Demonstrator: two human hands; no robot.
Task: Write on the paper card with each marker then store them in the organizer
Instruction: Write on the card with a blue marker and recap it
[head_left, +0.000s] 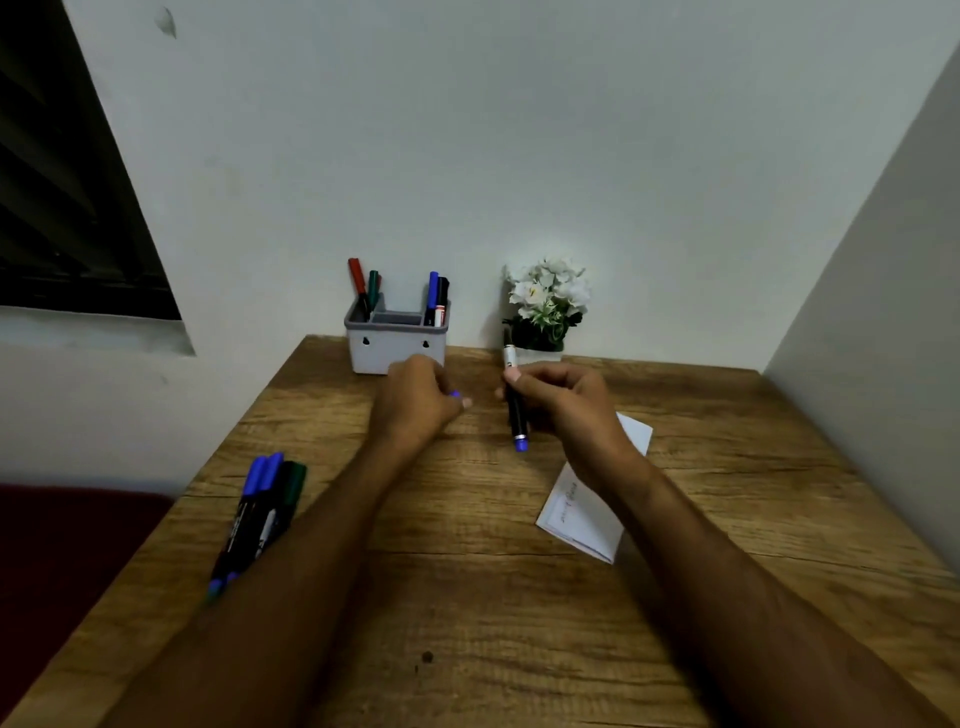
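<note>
Right hand (563, 402) grip clamped on marker (515, 410) mid-barrel, above surface (467, 571) beside paper card (587, 514). Left hand (418, 397) pinches blue cap (455, 394). Marker judged light, rigid, smooth; hold barrel.

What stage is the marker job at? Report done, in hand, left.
Done: several markers already stand in the organizer, and the paper card carries some writing.
In hand: the right hand grips a blue marker; the left hand pinches something small and blue, apparently its cap.
Left: four or so loose markers lie at the table's left edge, not yet stored.
</note>
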